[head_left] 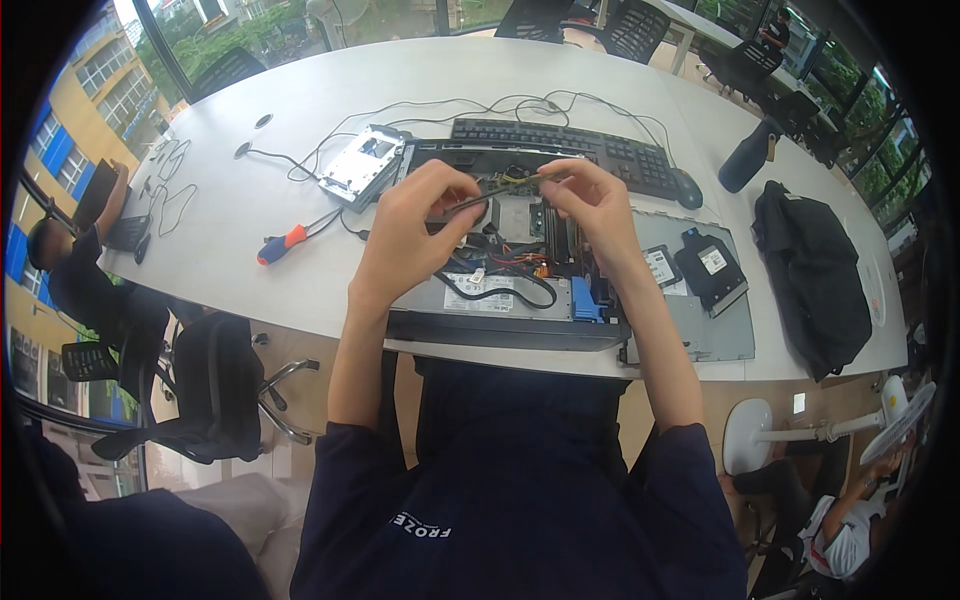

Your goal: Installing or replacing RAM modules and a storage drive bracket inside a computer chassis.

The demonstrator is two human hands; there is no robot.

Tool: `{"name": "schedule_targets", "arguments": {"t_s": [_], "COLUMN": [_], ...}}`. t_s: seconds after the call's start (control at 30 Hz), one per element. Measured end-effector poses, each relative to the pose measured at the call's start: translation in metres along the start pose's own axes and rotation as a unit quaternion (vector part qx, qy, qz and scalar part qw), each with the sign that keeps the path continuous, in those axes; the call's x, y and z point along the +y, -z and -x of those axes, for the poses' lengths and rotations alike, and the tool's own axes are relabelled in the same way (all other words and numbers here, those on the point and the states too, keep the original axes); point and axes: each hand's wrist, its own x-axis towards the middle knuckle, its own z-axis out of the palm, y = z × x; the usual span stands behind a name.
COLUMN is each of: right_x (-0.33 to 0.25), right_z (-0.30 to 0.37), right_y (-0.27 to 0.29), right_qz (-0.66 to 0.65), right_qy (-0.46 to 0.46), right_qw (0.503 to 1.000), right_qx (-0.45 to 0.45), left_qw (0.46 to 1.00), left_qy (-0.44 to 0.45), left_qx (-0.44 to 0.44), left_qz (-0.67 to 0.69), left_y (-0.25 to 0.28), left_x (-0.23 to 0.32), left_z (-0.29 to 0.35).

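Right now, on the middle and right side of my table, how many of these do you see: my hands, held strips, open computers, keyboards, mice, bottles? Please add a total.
Hands, left and right: 2
Held strip: 1
Open computer: 1
Keyboard: 1
Mouse: 1
Bottle: 1
Total: 7

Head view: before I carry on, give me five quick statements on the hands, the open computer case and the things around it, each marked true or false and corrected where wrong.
1. The left hand and right hand both hold the thin strip above the computer case. True.
2. The orange-and-blue-handled tool lies right of the case. False: it lies to the left.
3. The mouse sits by the keyboard's right end. True.
4. The black bag lies left of the mouse. False: it lies to the right.
5. A blue part shows near the case's right end. True.
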Motion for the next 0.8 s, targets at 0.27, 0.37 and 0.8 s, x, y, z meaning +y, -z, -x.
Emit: {"name": "schedule_targets", "arguments": {"t_s": [0.27,0.37,0.8], "right_x": [0.003,-0.008,-0.005], "right_z": [0.0,-0.005,0.0], "right_y": [0.001,0.004,0.004], "right_qz": [0.053,-0.112,-0.153], "right_qy": [0.014,-0.145,-0.137], "right_qw": [0.998,0.977,0.974], "right_qx": [-0.021,-0.106,-0.095], "left_qw": [0.997,0.981,0.995], "left_qy": [-0.07,-0.145,0.097], "left_qx": [-0.004,0.052,0.025], "left_qz": [-0.029,-0.116,-0.031], "left_y": [-0.002,-0.006,-0.019], "left_x": [-0.001,0.002,0.004], "left_z": [0.006,0.006,0.012]}}
